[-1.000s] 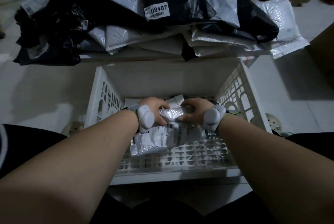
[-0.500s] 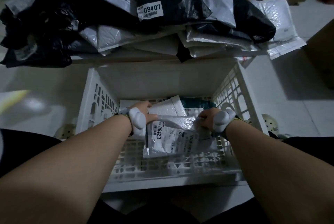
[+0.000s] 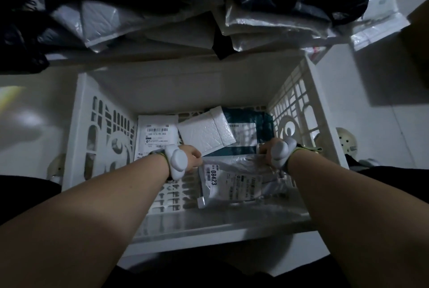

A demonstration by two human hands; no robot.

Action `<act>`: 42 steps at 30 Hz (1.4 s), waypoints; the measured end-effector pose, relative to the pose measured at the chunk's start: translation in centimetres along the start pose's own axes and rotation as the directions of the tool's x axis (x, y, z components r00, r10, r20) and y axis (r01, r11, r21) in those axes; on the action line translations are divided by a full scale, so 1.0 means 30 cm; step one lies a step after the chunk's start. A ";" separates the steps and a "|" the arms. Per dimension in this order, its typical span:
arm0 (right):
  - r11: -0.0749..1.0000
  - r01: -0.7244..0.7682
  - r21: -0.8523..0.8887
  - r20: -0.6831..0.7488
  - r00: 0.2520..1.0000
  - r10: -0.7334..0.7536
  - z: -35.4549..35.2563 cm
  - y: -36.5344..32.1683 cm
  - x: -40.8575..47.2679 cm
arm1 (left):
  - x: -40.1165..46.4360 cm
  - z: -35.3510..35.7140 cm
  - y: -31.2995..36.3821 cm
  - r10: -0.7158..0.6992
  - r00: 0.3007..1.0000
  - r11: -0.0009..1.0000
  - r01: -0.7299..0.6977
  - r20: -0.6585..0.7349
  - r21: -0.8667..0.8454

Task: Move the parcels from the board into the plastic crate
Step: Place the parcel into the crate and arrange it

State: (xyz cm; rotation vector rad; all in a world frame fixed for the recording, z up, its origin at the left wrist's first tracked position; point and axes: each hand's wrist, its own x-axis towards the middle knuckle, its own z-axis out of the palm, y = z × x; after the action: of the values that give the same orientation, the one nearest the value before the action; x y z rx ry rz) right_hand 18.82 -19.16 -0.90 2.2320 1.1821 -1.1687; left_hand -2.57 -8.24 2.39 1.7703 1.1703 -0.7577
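A white plastic crate [image 3: 162,83] stands on the floor in front of me. Inside it, my left hand [image 3: 191,156] and my right hand [image 3: 270,149] each grip a top corner of a silver-grey parcel [image 3: 232,183] labelled 08423, which lies low on the crate's bottom at the near right. Behind it in the crate lie a white bubble mailer [image 3: 206,133], a white labelled parcel [image 3: 155,136] and a dark teal parcel [image 3: 250,129]. Beyond the crate, a board [image 3: 139,54] carries a pile of black and grey parcels [image 3: 162,4].
Pale floor lies on both sides of the crate. A round perforated object [image 3: 346,142] sits on the floor just right of the crate. A brown box edge [image 3: 417,39] shows at far right. My dark-clothed legs frame the near edge.
Both hands have lowered the silver-grey parcel deeper into the crate and spread apart along its top edge. The camera has tilted down and closer.
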 end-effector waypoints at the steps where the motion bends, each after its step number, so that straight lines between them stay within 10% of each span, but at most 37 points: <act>1: 0.999 0.004 -0.032 0.014 1.000 -0.004 0.003 0.005 -0.002 | 0.006 0.004 0.002 0.001 1.000 0.999 -0.002 0.015 0.038; 9: 0.991 0.027 -0.129 0.045 0.999 -0.021 0.060 0.031 0.061 | 0.081 0.057 0.015 0.044 0.991 0.952 -0.080 0.128 0.294; 29: 0.921 0.201 -0.335 0.222 0.966 -0.130 0.073 -0.117 0.105 | 0.157 0.080 0.004 0.092 0.959 0.949 -0.167 0.269 0.269; 42: 0.971 0.032 0.235 -0.006 0.999 -0.031 -0.034 -0.134 0.183 | 0.214 -0.143 -0.060 -0.105 0.992 0.989 0.097 -0.071 -0.110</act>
State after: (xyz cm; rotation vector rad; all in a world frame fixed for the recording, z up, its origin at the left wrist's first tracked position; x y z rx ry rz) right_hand 17.79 -13.35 -4.43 2.3934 1.1351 -1.3837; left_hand -1.70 -1.46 -1.65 1.6746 1.3359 -0.6777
